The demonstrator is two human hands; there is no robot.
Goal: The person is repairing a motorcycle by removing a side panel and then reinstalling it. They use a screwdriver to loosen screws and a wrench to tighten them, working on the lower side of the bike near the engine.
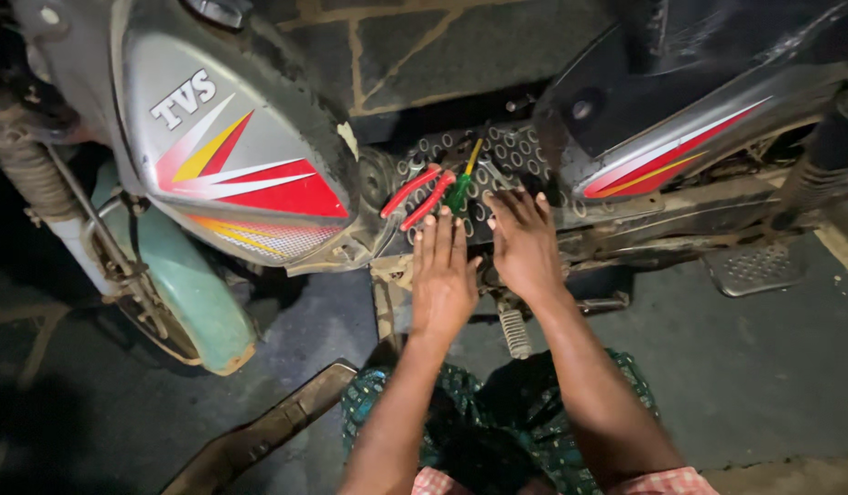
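I crouch beside a grey scooter with red, yellow and white stripes on its front panel (231, 156). On its black patterned floorboard (511, 147) lie red-handled pliers (419, 194) and a screwdriver with a green and yellow handle (462, 183). My left hand (444, 275) lies flat, fingers straight and together, its tips just below the pliers and the screwdriver. My right hand (525, 243) rests palm down with fingers spread on the floorboard edge, right of the tools. Neither hand holds anything.
A pale green front mudguard (190, 293) and fork sit at the left. At the right are the grey side panel (680, 137) and a metal footrest (754, 266). A kick lever with a spring (514, 330) hangs below my hands. Dark paved ground surrounds the scooter.
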